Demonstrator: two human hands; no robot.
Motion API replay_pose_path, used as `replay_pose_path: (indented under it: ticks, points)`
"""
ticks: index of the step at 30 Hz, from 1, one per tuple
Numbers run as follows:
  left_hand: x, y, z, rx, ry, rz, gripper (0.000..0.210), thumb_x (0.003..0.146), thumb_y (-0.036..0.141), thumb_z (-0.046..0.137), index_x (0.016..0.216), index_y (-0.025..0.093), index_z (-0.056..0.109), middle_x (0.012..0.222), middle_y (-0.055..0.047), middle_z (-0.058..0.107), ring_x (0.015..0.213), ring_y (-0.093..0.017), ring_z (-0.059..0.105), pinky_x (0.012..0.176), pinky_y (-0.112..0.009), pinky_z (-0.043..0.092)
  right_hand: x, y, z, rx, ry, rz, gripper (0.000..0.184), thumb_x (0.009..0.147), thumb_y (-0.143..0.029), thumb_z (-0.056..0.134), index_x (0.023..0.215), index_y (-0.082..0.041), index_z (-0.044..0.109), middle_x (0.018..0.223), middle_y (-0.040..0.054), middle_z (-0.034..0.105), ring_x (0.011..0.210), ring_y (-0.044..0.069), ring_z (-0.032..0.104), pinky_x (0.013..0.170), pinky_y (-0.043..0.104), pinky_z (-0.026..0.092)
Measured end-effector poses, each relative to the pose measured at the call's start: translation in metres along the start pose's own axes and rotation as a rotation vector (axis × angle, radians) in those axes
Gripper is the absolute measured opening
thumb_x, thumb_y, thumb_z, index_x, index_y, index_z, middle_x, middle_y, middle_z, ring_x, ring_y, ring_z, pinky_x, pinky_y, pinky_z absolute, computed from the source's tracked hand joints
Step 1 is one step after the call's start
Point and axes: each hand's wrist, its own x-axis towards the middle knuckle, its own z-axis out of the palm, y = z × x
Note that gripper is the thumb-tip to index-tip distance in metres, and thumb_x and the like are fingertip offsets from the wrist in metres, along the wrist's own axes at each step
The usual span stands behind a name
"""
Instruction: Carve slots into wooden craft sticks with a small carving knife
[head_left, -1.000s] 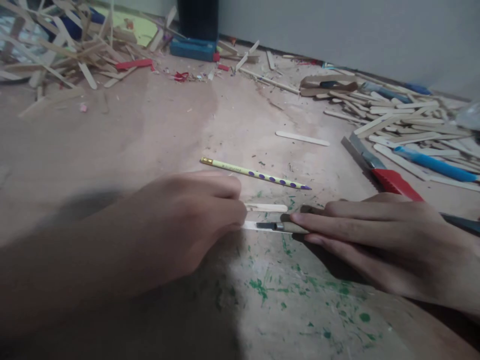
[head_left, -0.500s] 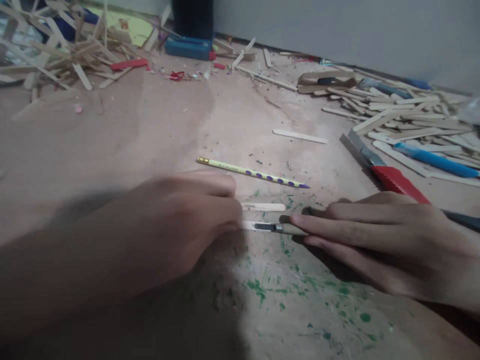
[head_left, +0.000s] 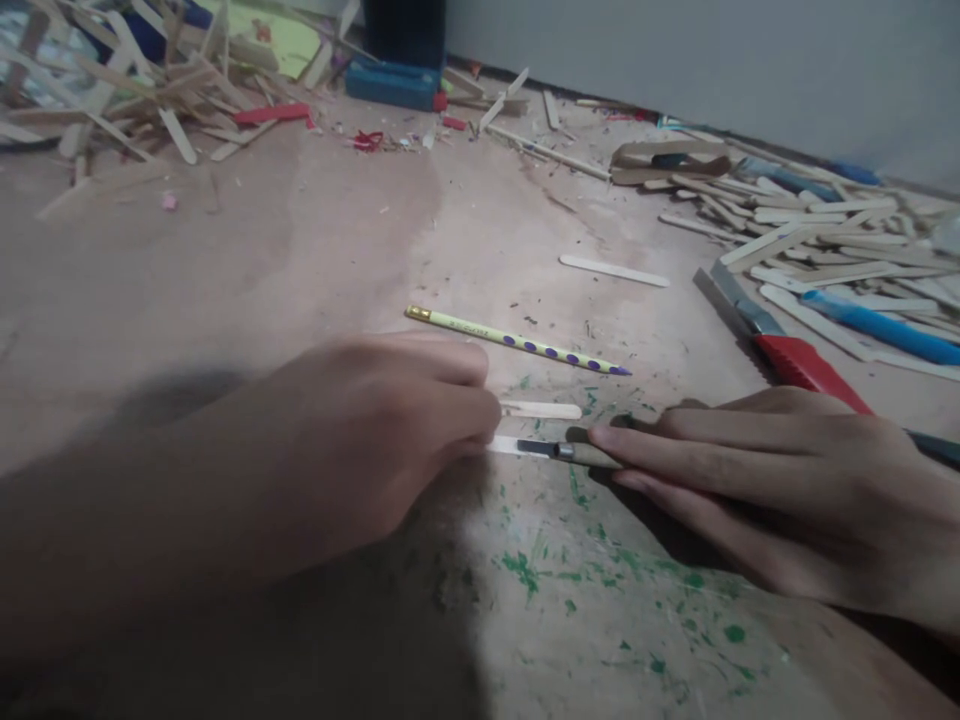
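My left hand (head_left: 390, 430) is closed over a pale craft stick (head_left: 504, 444), pressing it down on the table; most of that stick is hidden under the fingers. A second craft stick (head_left: 547, 410) pokes out beside the same fingers, just behind the first. In my right hand (head_left: 780, 485) is a small carving tool (head_left: 564, 452) with a wooden handle and a dark, narrow blade. Its blade lies over the end of the first stick and points left. Behind both hands rests a yellow pencil (head_left: 517, 342) with purple dots.
A red-handled utility knife (head_left: 806, 368) lies beyond my right hand. Craft sticks are heaped at right (head_left: 832, 240) with a blue pen (head_left: 885, 328), and more at far left (head_left: 150, 100). One loose stick (head_left: 615, 271) lies mid-table. A blue block-like object (head_left: 394, 84) stands near the wall.
The whole view has shifted slightly, so everything sits a little further right. Both hands keep nearly the same pose, and the carving tool's blade stays over the stick.
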Motion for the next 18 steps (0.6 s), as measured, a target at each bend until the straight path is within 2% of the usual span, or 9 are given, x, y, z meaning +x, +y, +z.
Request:
replay_pose_path:
  ticks: [6,11,14,18]
  points:
    - [0.000,-0.004,0.006,-0.007,0.001,-0.011,0.038,0.116,0.004,0.058,0.098,0.025,0.084,0.096,0.002,0.084,0.083,-0.018,0.076,0.078,-0.033,0.050,0.001,0.002,0.000,0.002,-0.023,-0.023,0.031,0.138,-0.022,0.057,0.166,-0.023,0.070,0.087,-0.0020,0.081,0.062,0.015,0.076,0.057,0.033,0.061]
    - [-0.001,-0.003,0.004,-0.036,0.009,-0.023,0.038,0.114,0.004,0.058,0.092,0.025,0.081,0.096,0.003,0.085,0.083,-0.017,0.076,0.080,-0.032,0.049,0.000,0.001,0.004,-0.004,0.029,-0.020,0.031,0.137,-0.023,0.059,0.166,-0.024,0.070,0.082,-0.0036,0.077,0.058,0.016,0.073,0.053,0.036,0.060]
    - [-0.001,0.001,0.001,-0.053,0.015,-0.035,0.037,0.113,0.004,0.060,0.096,0.026,0.084,0.094,0.005,0.083,0.085,-0.016,0.075,0.080,-0.030,0.048,0.001,0.000,0.010,-0.032,0.055,-0.014,0.029,0.136,-0.022,0.060,0.163,-0.025,0.072,0.082,-0.0032,0.077,0.056,0.016,0.071,0.050,0.037,0.055]
    - [0.001,0.002,-0.002,-0.014,0.029,-0.044,0.039,0.122,0.011,0.059,0.098,0.028,0.084,0.093,0.006,0.082,0.086,-0.017,0.073,0.080,-0.030,0.046,0.002,0.001,0.016,-0.023,0.113,-0.042,0.028,0.136,-0.021,0.062,0.161,-0.024,0.073,0.082,-0.0034,0.077,0.054,0.016,0.067,0.051,0.040,0.054]
